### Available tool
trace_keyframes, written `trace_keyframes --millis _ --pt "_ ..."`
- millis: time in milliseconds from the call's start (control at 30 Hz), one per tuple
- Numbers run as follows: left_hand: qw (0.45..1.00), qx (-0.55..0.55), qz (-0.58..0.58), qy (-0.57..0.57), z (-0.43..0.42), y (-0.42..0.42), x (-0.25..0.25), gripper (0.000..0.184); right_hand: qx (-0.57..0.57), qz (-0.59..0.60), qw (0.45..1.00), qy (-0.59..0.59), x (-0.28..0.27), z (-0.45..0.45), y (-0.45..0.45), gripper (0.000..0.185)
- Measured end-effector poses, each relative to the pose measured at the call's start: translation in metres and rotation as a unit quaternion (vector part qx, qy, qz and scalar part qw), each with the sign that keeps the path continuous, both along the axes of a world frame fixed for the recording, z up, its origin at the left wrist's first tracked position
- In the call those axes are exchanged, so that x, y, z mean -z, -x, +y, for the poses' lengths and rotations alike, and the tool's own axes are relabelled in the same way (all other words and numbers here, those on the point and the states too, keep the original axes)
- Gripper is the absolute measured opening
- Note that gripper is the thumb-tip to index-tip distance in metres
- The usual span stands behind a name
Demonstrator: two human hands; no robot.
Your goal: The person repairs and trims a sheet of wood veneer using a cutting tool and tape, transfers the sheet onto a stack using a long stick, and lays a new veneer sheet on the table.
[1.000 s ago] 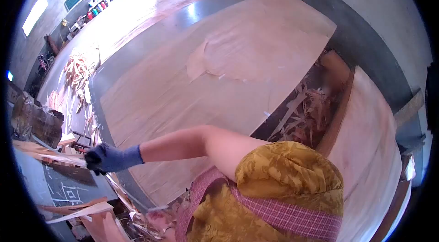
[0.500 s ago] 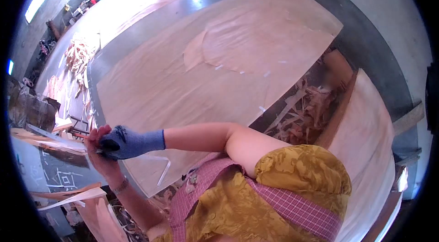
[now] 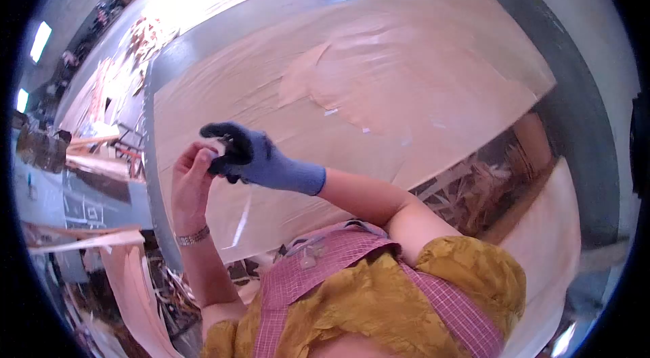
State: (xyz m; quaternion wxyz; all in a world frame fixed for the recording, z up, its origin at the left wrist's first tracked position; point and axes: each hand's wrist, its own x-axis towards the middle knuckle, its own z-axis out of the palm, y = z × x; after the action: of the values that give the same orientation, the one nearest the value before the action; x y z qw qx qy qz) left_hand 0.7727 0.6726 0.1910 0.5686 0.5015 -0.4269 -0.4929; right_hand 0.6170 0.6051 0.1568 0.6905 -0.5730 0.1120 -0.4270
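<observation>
At the far left, thin pale sheets hang over an edge beside me, stored there, I suppose, to be out from underfoot. Next comes my bare left grip, a metal band round its wrist, raised in front of me. Its thumb and fingers close at the tips, apparently on a small pale scrap, too small to make out well. My right grip, in a blue glove with dark fingers, meets it from the other side, half curled around the scrap; whether it has hold of anything I cannot tell. I bring both together, I judge, because so slight a thing needs fingertips from two sides. The big veneer sheet lies flat on the grey bench, probably so its whole face can be reached; it spreads below both grips and away to their right, untouched by either. A few white strips lie on it. Right of its near edge are torn shreds, then another curved sheet.
</observation>
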Motion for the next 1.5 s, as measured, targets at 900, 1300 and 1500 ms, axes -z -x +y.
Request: trace_keyframes --millis 900,1300,1500 --pt "0.798 -0.118 -0.592 -0.012 -0.246 0.101 0.257 0.043 0.067 0.212 0.925 -0.309 0.233 -0.244 0.137 0.018" --pt "0.775 -0.013 -0.631 0.036 -0.289 0.093 0.311 0.041 0.065 0.367 0.864 -0.338 0.268 -0.258 0.121 0.019" --pt "0.78 -0.001 -0.624 0.038 -0.285 0.092 0.307 0.047 0.057 0.386 0.863 -0.32 0.28 -0.258 0.124 0.016"
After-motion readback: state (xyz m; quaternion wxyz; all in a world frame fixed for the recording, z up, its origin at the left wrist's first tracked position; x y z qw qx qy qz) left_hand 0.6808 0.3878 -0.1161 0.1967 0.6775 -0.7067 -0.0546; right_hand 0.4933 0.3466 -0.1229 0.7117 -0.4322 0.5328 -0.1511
